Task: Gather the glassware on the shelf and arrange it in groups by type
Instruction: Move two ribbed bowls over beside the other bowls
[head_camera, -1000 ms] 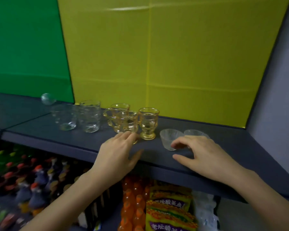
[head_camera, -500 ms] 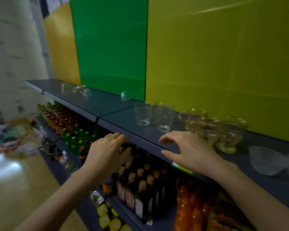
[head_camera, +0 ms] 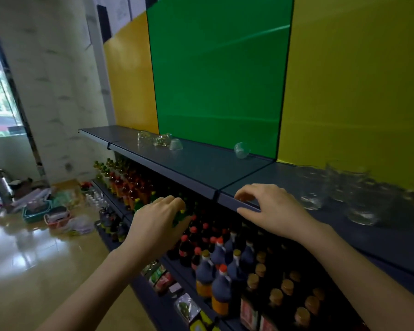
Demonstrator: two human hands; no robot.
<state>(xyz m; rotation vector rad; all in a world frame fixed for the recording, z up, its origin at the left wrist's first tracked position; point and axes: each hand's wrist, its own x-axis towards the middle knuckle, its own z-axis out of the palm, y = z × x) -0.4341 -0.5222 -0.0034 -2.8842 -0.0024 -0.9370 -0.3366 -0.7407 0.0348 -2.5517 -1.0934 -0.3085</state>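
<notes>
A dark grey shelf (head_camera: 201,163) runs from far left to near right. At its far end stand a clear tumbler (head_camera: 142,139), a tipped glass (head_camera: 162,139) and an upside-down small cup (head_camera: 176,144). A clear round glass (head_camera: 242,150) lies on its side by the green panel. Blurred clear tumblers (head_camera: 311,187) crowd the right end. My right hand (head_camera: 275,209) hovers over the shelf's front edge, fingers spread, holding nothing. My left hand (head_camera: 158,220) hangs in front of the shelf, below its edge, fingers loosely curled and empty.
Below the top shelf, lower shelves hold many sauce bottles (head_camera: 215,263) with red and yellow caps. Baskets (head_camera: 37,211) and bags lie on the shiny floor at left. Green and yellow panels (head_camera: 215,80) back the shelf.
My view has swung left along the shelf, so the grouped glasses slid to the right edge. Both hands left the glasses and moved left, the right one over the shelf edge.
</notes>
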